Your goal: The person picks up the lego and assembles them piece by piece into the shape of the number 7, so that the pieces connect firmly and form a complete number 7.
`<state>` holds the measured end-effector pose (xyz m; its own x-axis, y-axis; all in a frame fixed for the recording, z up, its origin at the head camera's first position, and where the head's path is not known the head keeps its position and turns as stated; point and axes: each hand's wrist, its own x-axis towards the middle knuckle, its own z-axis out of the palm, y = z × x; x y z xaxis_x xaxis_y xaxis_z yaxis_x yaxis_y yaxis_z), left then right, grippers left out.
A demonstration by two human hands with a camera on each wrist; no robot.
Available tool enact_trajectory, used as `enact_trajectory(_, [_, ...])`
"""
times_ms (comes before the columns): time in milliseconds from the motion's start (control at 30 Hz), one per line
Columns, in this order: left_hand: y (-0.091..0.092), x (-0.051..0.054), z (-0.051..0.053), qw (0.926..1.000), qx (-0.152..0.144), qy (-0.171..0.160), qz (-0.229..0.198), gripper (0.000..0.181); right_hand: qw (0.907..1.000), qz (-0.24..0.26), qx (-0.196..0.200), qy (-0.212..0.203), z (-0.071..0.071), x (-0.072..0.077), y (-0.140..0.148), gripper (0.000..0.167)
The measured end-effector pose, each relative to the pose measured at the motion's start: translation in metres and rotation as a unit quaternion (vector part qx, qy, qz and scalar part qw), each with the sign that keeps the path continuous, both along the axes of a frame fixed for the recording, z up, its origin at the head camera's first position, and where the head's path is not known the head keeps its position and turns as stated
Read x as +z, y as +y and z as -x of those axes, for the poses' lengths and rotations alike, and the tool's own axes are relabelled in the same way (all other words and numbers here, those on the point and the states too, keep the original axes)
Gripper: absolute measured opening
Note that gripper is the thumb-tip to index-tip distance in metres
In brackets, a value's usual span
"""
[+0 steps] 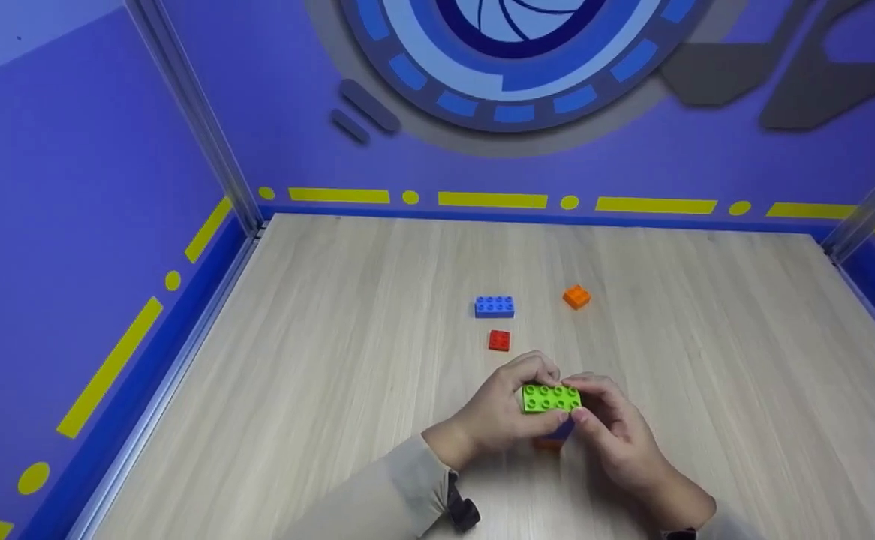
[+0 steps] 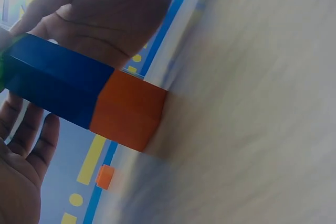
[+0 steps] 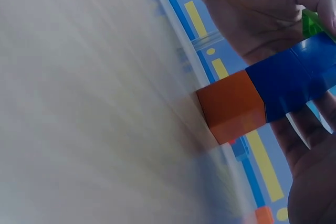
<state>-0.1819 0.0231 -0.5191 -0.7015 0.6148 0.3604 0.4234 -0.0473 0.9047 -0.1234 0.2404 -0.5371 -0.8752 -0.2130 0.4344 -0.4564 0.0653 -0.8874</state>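
Observation:
A lime-green toy brick (image 1: 550, 400) with two rows of studs tops a stack of dark blue bricks (image 3: 291, 72) and an orange brick (image 3: 233, 106). The stack stands upright, its orange end at the tabletop. My left hand (image 1: 501, 409) grips the green brick from the left, thumb along its near side. From the right, my right hand (image 1: 621, 435) pinches the green brick's right end between thumb and fingers. In the head view, the hands and green brick hide most of the stack. The wrist views show its blue and orange sides.
Beyond the hands lie a small red brick (image 1: 499, 340), a blue brick (image 1: 494, 306) and a loose orange brick (image 1: 577, 296). The wooden tabletop (image 1: 332, 337) is bounded by a purple-blue back wall (image 1: 272, 135) and side panels.

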Motion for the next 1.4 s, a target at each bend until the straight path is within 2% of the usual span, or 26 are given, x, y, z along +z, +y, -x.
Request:
enact_trajectory(200, [0.0, -0.003, -0.005, 0.9999, 0.011, 0.011, 0.003, 0.026, 0.9981, -0.01, -0.012, 0.06, 0.0, -0.01, -0.005, 0.038])
enact_trajectory(333, [0.0, 0.001, -0.007, 0.9994, 0.019, 0.021, 0.018, 0.026, 0.9958, -0.012, -0.017, 0.089, 0.0, -0.011, -0.006, 0.041])
enact_trajectory(500, [-0.004, 0.006, -0.003, 0.997, 0.021, 0.06, 0.044, 0.029, 0.9956, -0.029, -0.032, 0.083, 0.0, -0.006, -0.006, 0.041])
enact_trajectory(633, [-0.011, 0.007, 0.006, 0.9951, 0.025, 0.083, 0.048, 0.043, 0.9957, -0.027, -0.037, 0.08, 0.0, -0.005, -0.008, 0.04])
enact_trajectory(767, [-0.022, 0.004, 0.019, 0.9944, 0.065, 0.072, 0.042, 0.048, 0.9956, -0.027, -0.039, 0.081, -0.001, -0.005, -0.009, 0.037])
enact_trajectory(900, [-0.035, -0.002, 0.032, 0.9908, 0.123, 0.045, 0.034, 0.039, 0.9963, -0.034, -0.041, 0.068, -0.002, -0.005, -0.009, 0.036])
enact_trajectory(1033, [-0.043, -0.007, 0.043, 0.982, 0.181, 0.009, 0.052, 0.032, 0.9969, -0.037, -0.039, 0.058, -0.003, -0.003, -0.008, 0.037])
enact_trajectory(1200, [-0.048, -0.012, 0.055, 0.9624, 0.245, -0.022, 0.115, 0.03, 0.9968, -0.038, -0.037, 0.06, -0.002, -0.002, -0.008, 0.036])
enact_trajectory(1300, [-0.047, -0.014, 0.059, 0.9506, 0.262, -0.029, 0.165, 0.034, 0.9968, -0.04, -0.037, 0.058, -0.001, -0.002, -0.007, 0.036])
enact_trajectory(1400, [-0.043, -0.016, 0.064, 0.9385, 0.267, -0.021, 0.218, 0.04, 0.998, -0.032, -0.037, 0.041, -0.002, -0.003, -0.007, 0.037])
